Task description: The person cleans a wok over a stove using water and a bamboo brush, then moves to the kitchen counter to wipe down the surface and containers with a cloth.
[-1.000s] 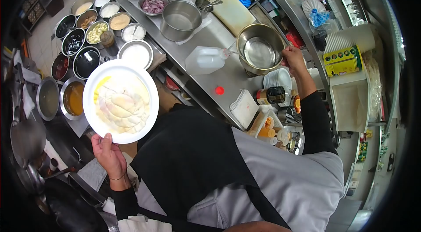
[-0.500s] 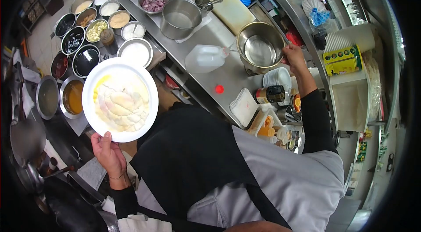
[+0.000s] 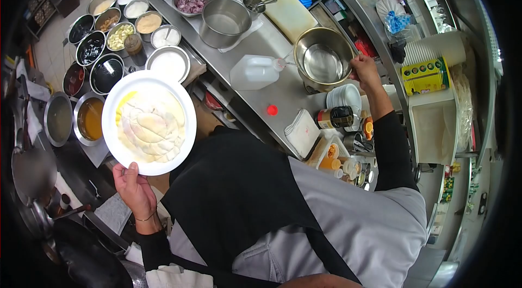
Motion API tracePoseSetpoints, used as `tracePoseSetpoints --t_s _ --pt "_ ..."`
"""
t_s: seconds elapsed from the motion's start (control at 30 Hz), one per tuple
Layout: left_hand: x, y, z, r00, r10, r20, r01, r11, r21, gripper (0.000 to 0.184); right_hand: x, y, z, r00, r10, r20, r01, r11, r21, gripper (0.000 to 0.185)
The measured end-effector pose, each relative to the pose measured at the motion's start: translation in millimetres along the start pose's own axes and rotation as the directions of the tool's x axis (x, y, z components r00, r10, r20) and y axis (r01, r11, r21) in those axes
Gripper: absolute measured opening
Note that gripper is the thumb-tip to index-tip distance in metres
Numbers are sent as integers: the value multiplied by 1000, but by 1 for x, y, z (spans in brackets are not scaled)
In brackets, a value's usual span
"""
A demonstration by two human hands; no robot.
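Observation:
My left hand (image 3: pixel 134 193) grips the lower edge of a round white plate (image 3: pixel 111 141), thumb on the rim. The plate is tipped towards the camera. On it lie pale, overlapping flat pieces of food (image 3: pixel 152 127) with yellow liquid at one side; their kind I cannot make out. At the counter, my right hand (image 3: pixel 366 72) is closed on the near side of a steel pot (image 3: pixel 321 59), whose inside shows no food. Beside that pot a translucent plastic jug (image 3: pixel 254 73) lies on its side. A small red cap (image 3: pixel 272 110) rests nearby on the steel top.
Several bowls of seasonings (image 3: pixel 121 36) crowd the left stand, with a bowl of orange liquid (image 3: pixel 91 119) below. A deep steel pot (image 3: pixel 224 22), a bowl of chopped onion (image 3: pixel 190 3) and a cutting board (image 3: pixel 288 13) stand along the counter. A folded cloth (image 3: pixel 302 133) lies at its edge.
Almost nothing differs. Both hands keep their holds, and the plate and steel pot stay in nearly the same places.

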State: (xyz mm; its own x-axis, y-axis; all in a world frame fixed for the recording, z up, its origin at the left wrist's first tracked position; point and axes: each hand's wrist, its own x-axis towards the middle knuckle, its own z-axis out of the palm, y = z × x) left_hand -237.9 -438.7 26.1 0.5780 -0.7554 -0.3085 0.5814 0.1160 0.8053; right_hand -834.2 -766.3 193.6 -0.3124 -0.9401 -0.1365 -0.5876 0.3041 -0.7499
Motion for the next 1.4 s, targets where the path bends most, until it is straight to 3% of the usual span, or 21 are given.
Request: tracePoseSetpoints --t_s 1.4 --pt "-1 -2 -4 1000 -5 2 5 1000 -15 18 -2 -9 0 999 -35 -23 35 999 9 9"
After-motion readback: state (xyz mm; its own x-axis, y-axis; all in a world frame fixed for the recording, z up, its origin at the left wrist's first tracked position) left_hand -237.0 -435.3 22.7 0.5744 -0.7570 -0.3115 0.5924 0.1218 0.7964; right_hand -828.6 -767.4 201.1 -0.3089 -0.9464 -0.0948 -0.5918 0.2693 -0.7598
